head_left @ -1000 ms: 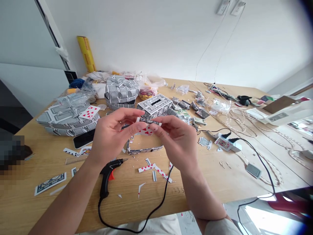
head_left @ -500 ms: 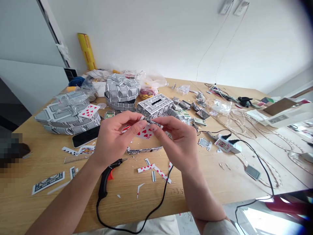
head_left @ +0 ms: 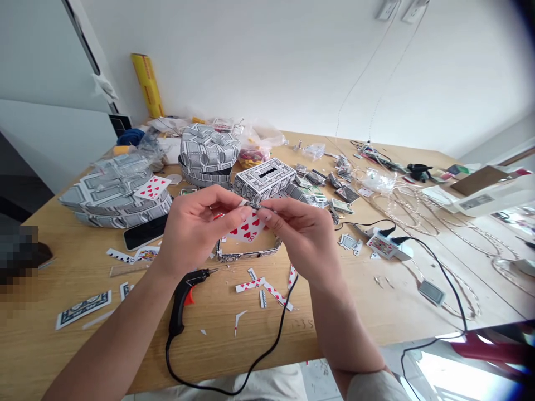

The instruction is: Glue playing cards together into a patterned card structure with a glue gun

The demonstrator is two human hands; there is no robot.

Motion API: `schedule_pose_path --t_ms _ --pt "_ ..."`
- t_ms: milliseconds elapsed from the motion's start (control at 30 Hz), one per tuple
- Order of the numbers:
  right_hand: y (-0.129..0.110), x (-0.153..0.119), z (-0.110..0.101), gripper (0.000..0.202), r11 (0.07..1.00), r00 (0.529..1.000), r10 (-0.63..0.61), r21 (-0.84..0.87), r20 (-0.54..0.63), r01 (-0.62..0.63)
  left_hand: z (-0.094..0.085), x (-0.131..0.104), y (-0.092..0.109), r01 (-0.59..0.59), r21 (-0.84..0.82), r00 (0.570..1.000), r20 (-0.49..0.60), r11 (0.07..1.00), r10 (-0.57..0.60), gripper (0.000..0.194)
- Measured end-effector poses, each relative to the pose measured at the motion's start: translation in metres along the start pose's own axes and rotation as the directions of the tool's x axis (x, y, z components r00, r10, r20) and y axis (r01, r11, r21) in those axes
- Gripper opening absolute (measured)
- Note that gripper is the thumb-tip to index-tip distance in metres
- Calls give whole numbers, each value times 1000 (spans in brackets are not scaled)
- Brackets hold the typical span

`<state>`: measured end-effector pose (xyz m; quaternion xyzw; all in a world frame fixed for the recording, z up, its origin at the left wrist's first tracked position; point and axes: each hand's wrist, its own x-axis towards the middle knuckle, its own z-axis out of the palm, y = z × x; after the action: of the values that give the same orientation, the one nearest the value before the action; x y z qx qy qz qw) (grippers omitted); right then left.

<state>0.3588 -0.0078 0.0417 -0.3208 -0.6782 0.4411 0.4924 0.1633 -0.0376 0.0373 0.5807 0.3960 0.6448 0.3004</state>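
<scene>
Table [head_left: 376,312] of pale wood fills our view, littered with card-covered boxes [head_left: 263,179] and a black glue gun [head_left: 184,298]. Above it, our left hand [head_left: 194,231] and right hand [head_left: 303,236] both pinch a hearts playing card [head_left: 248,228], seemingly folded along its top edge.

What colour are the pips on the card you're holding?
Red hearts on white, on the card between both hands; head view.

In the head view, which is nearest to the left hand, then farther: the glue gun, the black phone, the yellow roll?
From the left hand:
1. Glue gun, just below it.
2. Black phone, to its left; close to the glue gun's rank.
3. Yellow roll, far back by the wall.
</scene>
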Motion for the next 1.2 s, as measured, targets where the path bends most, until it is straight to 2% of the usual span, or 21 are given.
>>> schedule_pose_path --t_ms 133,367,600,800,933,1033,1200 --pt "-3 0 1 12 1000 1000 -28 -6 3 28 -1 2 -1 13 -17 999 34 1000 -12 10" --pt "-3 -2 2 11 978 992 -126 -167 -11 122 -1 0 7 -36 92 995 100 995 27 6" --pt "-4 -5 4 11 966 991 -137 -224 -5 133 -4 -3 6 -156 229 987 69 961 144 13" --pt "-1 -5 4 7 973 991 -122 -201 -44 111 -5 -4 5 -152 253 988 43 955 145 12" --pt "0 -5 4 7 976 992 -121 -186 -42 112 -3 -3 7 -107 248 994 29 963 103 21" --pt "1 -5 4 9 963 990 -138 -238 -36 125 -3 -1 9 -102 299 993 83 949 80 24" --pt "2 -2 3 10 963 993 -118 -243 -8 112 -6 -1 8 -227 461 969 194 858 152 19"
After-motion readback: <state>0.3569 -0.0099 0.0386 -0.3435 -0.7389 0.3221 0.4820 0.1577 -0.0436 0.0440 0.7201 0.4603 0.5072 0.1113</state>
